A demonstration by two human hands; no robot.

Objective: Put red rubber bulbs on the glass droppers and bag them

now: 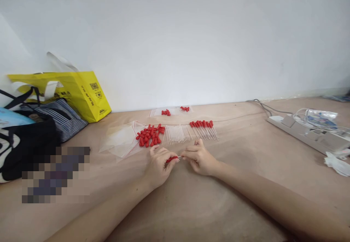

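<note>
A red rubber dropper bulb (171,159) is pinched in my left hand (161,165), its narrow end facing right. From that end a thin clear tube (179,157) runs to my right hand (200,158), whose fingertips grip it. Just beyond my left hand lies a heap of loose red bulbs (149,136) on clear plastic bags (120,139). A row of thin clear tubes (177,134) rests beside the heap. Further right, several tubes fitted with red bulbs (202,124) lie side by side, bulbs toward the wall.
Two small bagged groups of red bulbs (166,112) lie near the wall. A yellow bag (90,96), a striped pouch (64,118) and a black bag (30,147) stand left. On the right are a white power strip (298,132) with cables and a crumpled tissue (337,164).
</note>
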